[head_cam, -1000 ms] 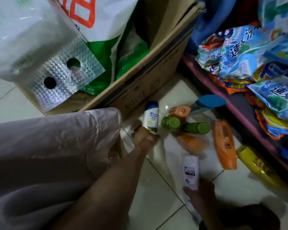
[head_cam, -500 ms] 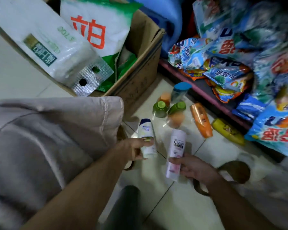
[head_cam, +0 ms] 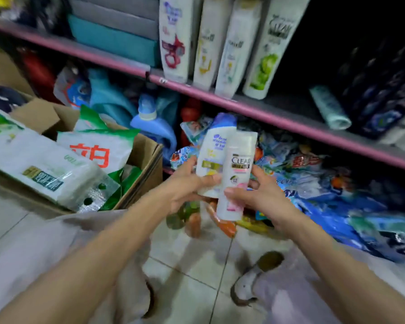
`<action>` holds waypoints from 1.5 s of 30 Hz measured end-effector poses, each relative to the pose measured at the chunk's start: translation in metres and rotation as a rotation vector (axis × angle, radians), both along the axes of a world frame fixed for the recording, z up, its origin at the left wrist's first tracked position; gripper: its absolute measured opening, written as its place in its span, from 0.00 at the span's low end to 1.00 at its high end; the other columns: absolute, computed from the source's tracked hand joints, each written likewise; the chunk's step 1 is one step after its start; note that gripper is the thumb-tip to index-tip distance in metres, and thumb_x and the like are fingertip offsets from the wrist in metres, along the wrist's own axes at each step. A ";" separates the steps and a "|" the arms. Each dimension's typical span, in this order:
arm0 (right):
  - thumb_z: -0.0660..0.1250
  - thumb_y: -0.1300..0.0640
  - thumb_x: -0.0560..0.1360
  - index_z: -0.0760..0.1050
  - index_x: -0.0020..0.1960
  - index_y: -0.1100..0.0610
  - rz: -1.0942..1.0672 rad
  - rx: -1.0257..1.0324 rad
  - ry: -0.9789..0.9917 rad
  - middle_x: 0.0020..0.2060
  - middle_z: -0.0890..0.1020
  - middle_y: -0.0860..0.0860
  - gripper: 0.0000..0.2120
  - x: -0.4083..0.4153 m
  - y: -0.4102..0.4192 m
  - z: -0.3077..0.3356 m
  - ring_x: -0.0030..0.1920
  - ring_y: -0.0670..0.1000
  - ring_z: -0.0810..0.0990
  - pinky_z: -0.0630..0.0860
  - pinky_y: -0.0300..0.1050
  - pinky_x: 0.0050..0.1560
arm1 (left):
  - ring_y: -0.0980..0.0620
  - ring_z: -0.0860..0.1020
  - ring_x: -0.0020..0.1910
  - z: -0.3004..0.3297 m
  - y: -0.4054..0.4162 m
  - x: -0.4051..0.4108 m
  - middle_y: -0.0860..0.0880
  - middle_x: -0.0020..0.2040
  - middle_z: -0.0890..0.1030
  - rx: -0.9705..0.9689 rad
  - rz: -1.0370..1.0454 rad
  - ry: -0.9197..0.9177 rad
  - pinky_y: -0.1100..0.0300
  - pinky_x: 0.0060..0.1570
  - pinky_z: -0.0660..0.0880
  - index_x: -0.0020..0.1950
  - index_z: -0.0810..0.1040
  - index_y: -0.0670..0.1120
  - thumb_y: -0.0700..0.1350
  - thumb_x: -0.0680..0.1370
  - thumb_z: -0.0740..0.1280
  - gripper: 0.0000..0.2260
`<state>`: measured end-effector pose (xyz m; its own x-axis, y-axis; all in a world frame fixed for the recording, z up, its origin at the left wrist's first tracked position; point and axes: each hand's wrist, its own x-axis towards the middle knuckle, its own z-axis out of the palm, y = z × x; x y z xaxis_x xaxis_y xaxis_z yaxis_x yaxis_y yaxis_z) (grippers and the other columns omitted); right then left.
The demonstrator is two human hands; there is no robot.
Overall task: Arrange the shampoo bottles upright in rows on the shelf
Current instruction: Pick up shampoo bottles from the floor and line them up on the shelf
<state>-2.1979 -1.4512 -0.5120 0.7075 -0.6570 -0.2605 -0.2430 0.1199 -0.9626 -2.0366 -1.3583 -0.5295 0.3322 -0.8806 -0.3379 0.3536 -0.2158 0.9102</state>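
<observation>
Head view, L hand point(head_cam: 185, 183) glossy blue-capped bottle point(head_cam: 214, 155)

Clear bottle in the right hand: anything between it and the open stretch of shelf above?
Nothing visible blocks it. The Clear bottle, held by the right hand, sits below the shelf. The bare stretch lies between the standing white bottles and a teal bottle lying down.

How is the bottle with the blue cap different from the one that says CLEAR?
The blue-capped bottle is wider and curvy; the CLEAR bottle is slimmer and straighter. The left hand grips the blue-capped bottle, the right hand the CLEAR bottle, which sits in front. Both are mostly white and held upright.
</observation>
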 end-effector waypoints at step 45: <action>0.76 0.59 0.67 0.64 0.62 0.55 -0.329 -0.600 0.140 0.54 0.77 0.51 0.29 0.102 -0.172 0.087 0.54 0.51 0.79 0.79 0.49 0.56 | 0.48 0.83 0.51 0.061 -0.066 0.074 0.49 0.53 0.84 -0.280 0.026 -0.017 0.48 0.49 0.80 0.59 0.75 0.50 0.46 0.67 0.74 0.22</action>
